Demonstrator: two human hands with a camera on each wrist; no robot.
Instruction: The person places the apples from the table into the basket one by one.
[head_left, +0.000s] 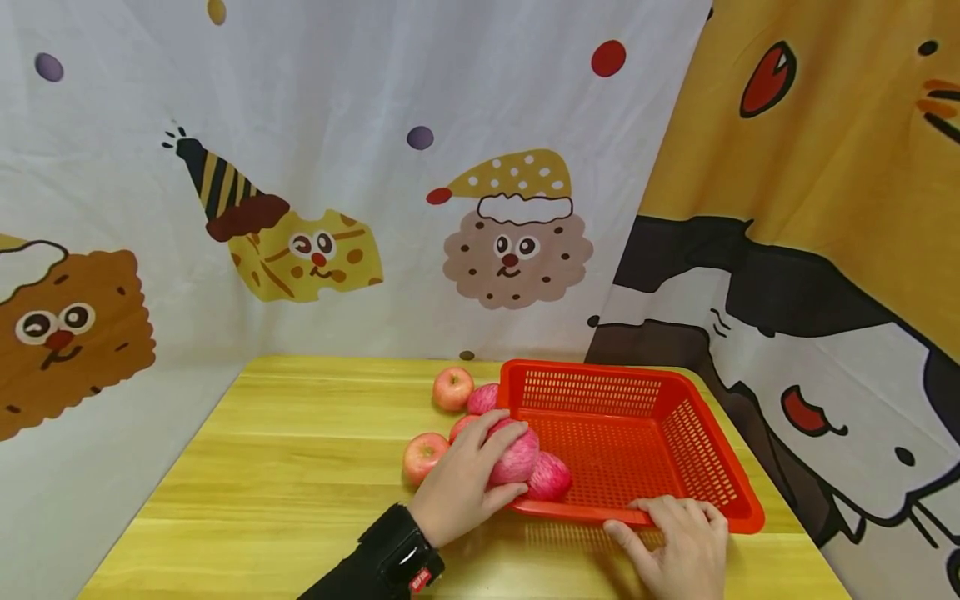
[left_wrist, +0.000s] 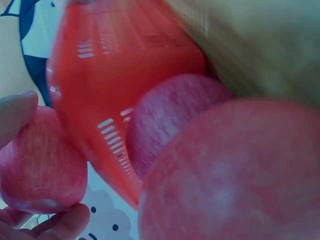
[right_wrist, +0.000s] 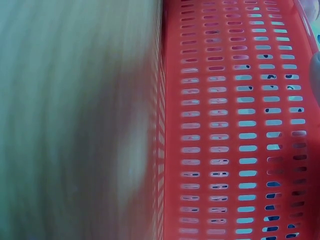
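Note:
My left hand (head_left: 465, 483) grips a pink-red apple (head_left: 517, 454), held above the left end of a red plastic basket (head_left: 615, 450). Inside the basket, at its front left corner, lies another apple (head_left: 550, 477). Thumb and fingers around the held apple (left_wrist: 45, 160) show in the left wrist view, beside the basket's wall (left_wrist: 85, 90). With the thumb outside and fingers over the edge, my right hand (head_left: 675, 546) holds the front rim. In the right wrist view, the slotted wall (right_wrist: 230, 110) fills the right half, with a bit of finger at the edge.
Left of the basket, on the wooden table (head_left: 300, 467), are a pale red apple (head_left: 425, 457), another at the back (head_left: 453, 388), a pinker apple (head_left: 483, 398) and one partly hidden by my left hand. A cartoon-print curtain (head_left: 375, 167) hangs behind.

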